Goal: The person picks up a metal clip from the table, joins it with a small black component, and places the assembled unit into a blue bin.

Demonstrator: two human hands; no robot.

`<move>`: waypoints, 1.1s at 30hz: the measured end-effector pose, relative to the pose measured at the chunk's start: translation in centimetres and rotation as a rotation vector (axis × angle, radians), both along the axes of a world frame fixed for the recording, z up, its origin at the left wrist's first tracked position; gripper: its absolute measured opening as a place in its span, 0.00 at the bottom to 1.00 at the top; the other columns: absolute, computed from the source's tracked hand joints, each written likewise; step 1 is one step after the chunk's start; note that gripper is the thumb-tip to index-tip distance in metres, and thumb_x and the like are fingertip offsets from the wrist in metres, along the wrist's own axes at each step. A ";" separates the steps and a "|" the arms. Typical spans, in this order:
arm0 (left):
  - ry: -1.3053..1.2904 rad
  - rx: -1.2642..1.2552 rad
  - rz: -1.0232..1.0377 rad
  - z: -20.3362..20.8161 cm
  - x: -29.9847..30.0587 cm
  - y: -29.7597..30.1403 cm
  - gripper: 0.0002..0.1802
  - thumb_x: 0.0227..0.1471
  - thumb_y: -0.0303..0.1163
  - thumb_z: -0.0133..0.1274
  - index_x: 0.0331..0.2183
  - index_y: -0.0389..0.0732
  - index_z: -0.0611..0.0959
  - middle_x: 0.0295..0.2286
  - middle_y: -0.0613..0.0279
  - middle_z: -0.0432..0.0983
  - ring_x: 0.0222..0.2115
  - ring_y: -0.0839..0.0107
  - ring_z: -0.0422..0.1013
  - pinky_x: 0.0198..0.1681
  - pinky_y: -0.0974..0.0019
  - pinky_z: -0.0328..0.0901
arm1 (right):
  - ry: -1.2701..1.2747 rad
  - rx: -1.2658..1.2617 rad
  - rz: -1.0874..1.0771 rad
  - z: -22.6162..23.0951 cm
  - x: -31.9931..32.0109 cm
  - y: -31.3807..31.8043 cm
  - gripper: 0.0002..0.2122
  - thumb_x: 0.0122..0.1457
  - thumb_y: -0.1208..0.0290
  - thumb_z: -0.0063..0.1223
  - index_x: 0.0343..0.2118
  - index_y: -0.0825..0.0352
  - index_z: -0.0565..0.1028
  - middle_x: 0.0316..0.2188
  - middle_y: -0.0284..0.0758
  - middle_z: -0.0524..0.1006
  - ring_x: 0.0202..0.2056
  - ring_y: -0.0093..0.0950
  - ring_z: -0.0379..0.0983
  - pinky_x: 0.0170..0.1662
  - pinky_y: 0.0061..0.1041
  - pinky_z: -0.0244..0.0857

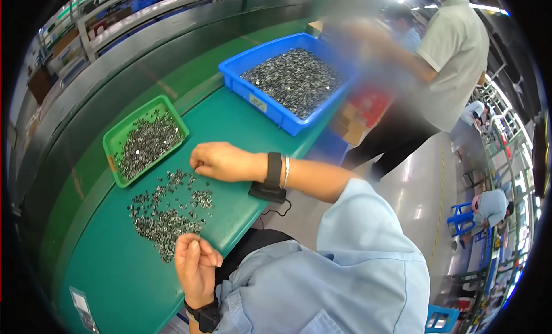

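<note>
A loose spread of small, shiny dark metal parts (167, 227) lies on the green tabletop (115, 242). Just beyond its right end hovers my right hand (221, 161), its fingers curled down and drawn together; whatever they hold is hidden. My left hand (196, 268) is at the near edge of the spread, turned palm up. Its fingers bend inward against the thumb, and I cannot make out anything in them. A green tray (109, 139) holding a heap of similar parts stands on the far side of the spread, close to my right hand.
A large blue bin (270, 112) full of similar small parts stands further right on the table. A dark box with a cable (267, 192) sits at the table edge under my right wrist. A clear packet (83, 308) lies at the left. A person (451, 58) stands beyond the bin.
</note>
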State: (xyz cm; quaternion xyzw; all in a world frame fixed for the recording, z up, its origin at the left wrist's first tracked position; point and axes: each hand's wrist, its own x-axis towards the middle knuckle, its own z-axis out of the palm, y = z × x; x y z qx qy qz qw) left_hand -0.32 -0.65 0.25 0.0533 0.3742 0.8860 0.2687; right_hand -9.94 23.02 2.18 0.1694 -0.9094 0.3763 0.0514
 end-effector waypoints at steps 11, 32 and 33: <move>0.132 -0.189 0.033 0.9 1.0 1.7 0.10 0.58 0.31 0.44 0.40 0.35 0.69 0.25 0.59 0.71 0.20 0.73 0.68 0.23 0.71 0.65 | 0.131 -0.125 0.295 3.6 9.2 -3.6 0.06 0.51 0.72 0.53 0.31 0.65 0.74 0.28 0.36 0.71 0.33 0.36 0.69 0.37 0.32 0.64; 0.053 -0.057 -0.017 -0.2 0.4 0.8 0.11 0.60 0.33 0.42 0.39 0.35 0.72 0.32 0.52 0.75 0.24 0.70 0.71 0.26 0.70 0.67 | 0.312 -0.335 0.107 -0.2 9.6 -5.5 0.09 0.45 0.82 0.59 0.30 0.66 0.74 0.28 0.34 0.72 0.31 0.29 0.70 0.32 0.25 0.65; 0.052 -0.056 -0.015 -0.1 0.4 0.8 0.11 0.60 0.33 0.42 0.39 0.35 0.72 0.32 0.52 0.75 0.24 0.70 0.71 0.26 0.70 0.67 | 0.336 -0.314 0.105 -0.2 9.6 -5.4 0.09 0.44 0.82 0.59 0.30 0.66 0.74 0.28 0.34 0.72 0.31 0.29 0.70 0.32 0.25 0.65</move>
